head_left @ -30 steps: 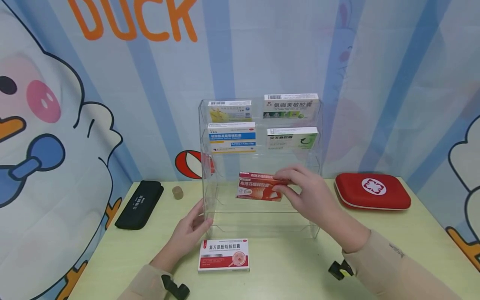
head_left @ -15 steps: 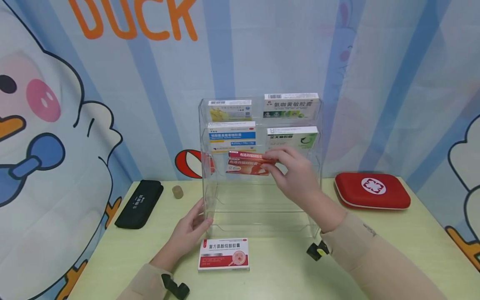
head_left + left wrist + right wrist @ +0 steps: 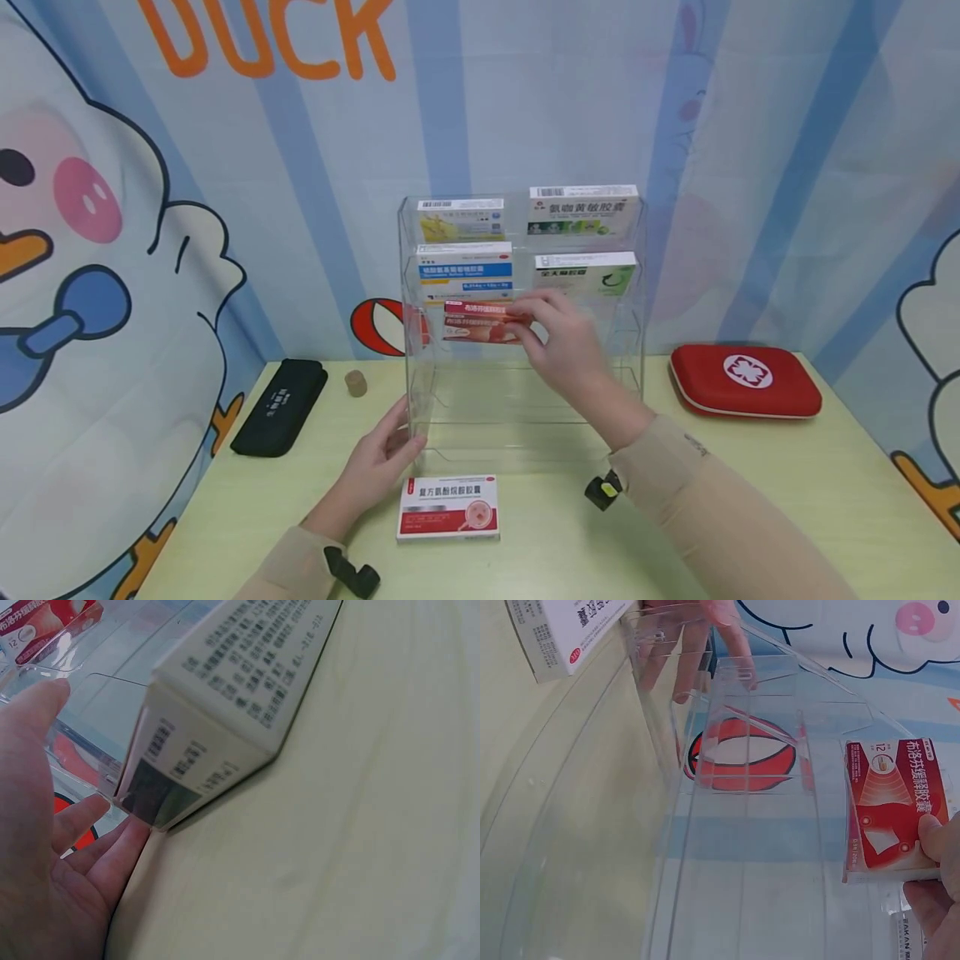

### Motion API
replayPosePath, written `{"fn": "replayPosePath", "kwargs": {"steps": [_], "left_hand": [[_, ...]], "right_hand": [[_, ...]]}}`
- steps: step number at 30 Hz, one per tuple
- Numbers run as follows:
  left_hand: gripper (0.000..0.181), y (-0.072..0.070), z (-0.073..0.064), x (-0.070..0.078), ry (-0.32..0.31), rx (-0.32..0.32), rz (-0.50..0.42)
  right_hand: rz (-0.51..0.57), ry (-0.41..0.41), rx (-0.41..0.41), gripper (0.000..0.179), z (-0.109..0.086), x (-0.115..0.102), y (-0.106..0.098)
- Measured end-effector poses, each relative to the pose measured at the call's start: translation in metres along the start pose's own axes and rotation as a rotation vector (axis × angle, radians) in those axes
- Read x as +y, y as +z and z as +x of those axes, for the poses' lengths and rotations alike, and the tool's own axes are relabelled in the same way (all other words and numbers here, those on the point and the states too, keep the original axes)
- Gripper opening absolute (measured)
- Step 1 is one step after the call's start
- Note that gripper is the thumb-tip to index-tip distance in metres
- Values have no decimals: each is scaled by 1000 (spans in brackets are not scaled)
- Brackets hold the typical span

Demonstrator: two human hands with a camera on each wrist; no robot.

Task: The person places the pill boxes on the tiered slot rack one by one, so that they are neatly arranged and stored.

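Red box [image 3: 480, 322] in right hand [image 3: 562, 342]

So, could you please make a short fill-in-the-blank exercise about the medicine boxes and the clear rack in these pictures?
1. The right hand pinches a ____ box at the clear rack.
2. The left hand rests against the rack's ____ side.
3. Already, ____ boxes stand in the rack's upper tiers.
4. A red-and-white box lies on the ____.

Missing words: red; left; four; table

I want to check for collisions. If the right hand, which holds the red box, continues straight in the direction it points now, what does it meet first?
Probably the clear rack's left side wall. The right hand pushes the red box leftward inside the third tier, though depth is uncertain here.
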State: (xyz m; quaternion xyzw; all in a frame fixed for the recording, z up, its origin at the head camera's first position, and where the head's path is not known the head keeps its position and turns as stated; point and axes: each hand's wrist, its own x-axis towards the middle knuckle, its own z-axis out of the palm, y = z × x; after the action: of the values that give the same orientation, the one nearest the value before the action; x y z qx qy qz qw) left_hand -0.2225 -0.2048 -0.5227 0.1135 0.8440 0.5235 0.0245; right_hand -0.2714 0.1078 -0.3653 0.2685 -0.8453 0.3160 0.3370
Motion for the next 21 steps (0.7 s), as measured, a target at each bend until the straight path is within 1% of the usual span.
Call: {"fn": "replayPosePath", "kwargs": {"steps": [4,9,16,21], "left_hand": [[79,0,0,-1,8,-3,3],[78,-1,0,0,-10,2,5],[79,-1,-1,1,-33,7,8],[79,0,0,1,-26,7,14]], "right_hand": [[13,14,-28,17,-2,0,6],[40,21,-45,17,-4,0,12],[46,-8,-38,14,-6,-2,23],[42,-18,-33,14,-8,-4,25]]}}
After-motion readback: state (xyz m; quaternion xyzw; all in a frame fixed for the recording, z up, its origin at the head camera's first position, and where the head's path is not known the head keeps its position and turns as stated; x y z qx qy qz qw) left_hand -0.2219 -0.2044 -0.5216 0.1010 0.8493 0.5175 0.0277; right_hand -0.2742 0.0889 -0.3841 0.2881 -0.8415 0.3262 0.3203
